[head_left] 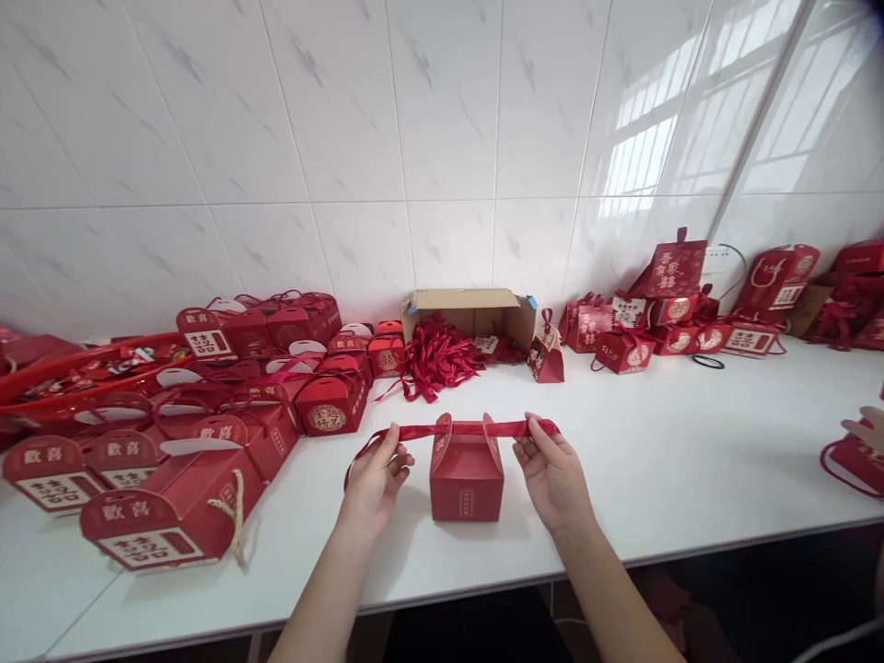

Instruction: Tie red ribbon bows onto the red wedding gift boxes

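A small red gift box [467, 470] stands upright on the white table in front of me, its two rounded flaps raised. A dark red ribbon [464, 429] runs across the top of the box through both flaps, stretched level between my hands. My left hand [377, 474] pinches the ribbon left of the box between thumb and finger, with a loose length hanging beside it. At the other side, my right hand [549, 465] pinches the ribbon close to its right end. Both hands are apart from the box walls.
Finished-looking red boxes [331, 401] crowd the left, beside a red basket [89, 378]. A cardboard carton [462, 299] with a heap of red ribbons [442, 357] stands by the tiled wall. More boxes [625, 350] line the right; another person's hand [866, 428] holds a box at the far right.
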Action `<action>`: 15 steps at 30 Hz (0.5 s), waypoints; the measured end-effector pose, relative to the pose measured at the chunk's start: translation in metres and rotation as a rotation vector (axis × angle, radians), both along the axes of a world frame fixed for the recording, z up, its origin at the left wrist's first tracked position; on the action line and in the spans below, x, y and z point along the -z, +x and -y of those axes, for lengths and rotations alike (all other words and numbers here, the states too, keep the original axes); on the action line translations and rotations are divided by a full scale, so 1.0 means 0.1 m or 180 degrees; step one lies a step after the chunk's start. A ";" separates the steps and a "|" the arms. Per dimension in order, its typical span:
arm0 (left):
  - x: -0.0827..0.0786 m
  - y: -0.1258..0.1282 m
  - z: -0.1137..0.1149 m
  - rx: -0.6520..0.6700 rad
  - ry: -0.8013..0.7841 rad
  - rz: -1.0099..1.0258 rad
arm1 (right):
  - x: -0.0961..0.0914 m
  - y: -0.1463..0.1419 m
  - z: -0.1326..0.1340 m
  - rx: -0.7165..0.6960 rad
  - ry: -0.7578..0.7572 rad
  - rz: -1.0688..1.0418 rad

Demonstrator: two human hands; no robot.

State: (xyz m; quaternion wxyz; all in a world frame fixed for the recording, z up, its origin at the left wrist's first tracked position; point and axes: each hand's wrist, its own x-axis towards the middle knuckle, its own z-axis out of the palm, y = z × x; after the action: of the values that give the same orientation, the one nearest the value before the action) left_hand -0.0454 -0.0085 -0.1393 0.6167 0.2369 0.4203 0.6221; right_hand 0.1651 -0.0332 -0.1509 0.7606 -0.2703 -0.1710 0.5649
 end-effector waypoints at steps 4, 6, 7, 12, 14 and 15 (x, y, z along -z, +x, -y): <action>-0.02 0.03 0.00 0.0035 0.0196 -0.0275 | -0.05 0.07 0.02 0.0214 0.0019 -0.0043; -0.06 0.05 0.01 0.0030 0.0204 -0.0291 | -0.07 0.09 0.03 0.0285 0.0043 0.0002; -0.08 0.06 0.01 0.0013 0.0193 -0.0242 | -0.08 0.10 0.03 0.0305 0.0055 0.0024; -0.16 0.08 0.01 -0.0139 -0.0029 0.0416 | -0.08 0.10 0.03 0.0386 0.0041 0.0057; -0.17 0.06 0.00 -0.0149 -0.0124 0.0588 | -0.07 0.10 0.02 0.0385 0.0016 0.0017; -0.18 0.06 -0.01 -0.0140 -0.0162 0.0646 | -0.06 0.09 0.01 0.0363 -0.0008 -0.0020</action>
State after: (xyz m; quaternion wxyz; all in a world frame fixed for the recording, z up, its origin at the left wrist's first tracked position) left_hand -0.0395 -0.0078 -0.1217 0.6481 0.1477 0.3765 0.6453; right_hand 0.1743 -0.0347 -0.1449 0.7918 -0.2787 -0.1523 0.5218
